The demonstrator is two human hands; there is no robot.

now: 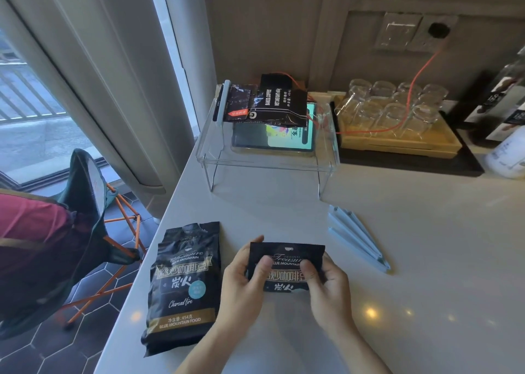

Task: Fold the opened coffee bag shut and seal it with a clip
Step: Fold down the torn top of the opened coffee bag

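Both hands, left hand (241, 281) and right hand (326, 285), have fingers closed on the coffee bag (285, 265), fold underway; clips (358, 238) lie untouched, far right on the table (426, 260).

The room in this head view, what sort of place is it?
Probably a hotel room or apartment drinks counter: a wooden tray of upturned glasses, a wall socket, and a curtain by a window. Both hands hold a coffee bag.
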